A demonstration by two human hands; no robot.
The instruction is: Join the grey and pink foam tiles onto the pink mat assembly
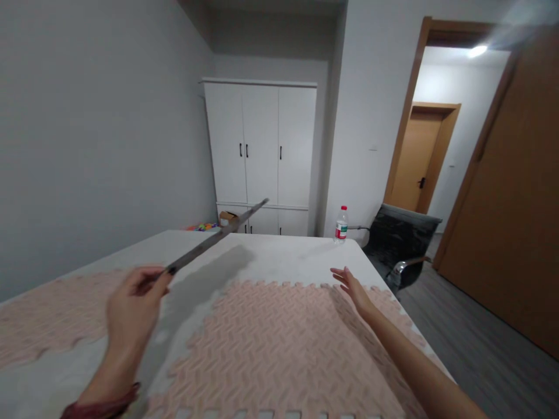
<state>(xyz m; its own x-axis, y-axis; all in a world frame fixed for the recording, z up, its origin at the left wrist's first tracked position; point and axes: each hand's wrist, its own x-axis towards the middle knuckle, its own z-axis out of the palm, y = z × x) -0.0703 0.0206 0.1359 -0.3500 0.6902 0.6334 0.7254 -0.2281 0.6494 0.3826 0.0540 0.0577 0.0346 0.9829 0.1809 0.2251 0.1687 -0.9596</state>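
My left hand [137, 302] pinches the near end of a long, thin dark grey strip [209, 242] between thumb and fingers. The strip is held above the white table and slants up and away to the right; its kind cannot be made out, and it may be a flat piece seen edge-on. My right hand [351, 287] hovers over the far right part of a pink foam mat [279, 343] with interlocking toothed edges. Its fingers are stretched out and hold nothing.
A second pink foam mat [56, 308] lies at the left on the white table [283, 256]. A clear plastic bottle [341, 224] with a red cap stands at the far right corner. Beyond are a black chair [399, 241], a white cabinet [262, 145] and a cardboard box [227, 218].
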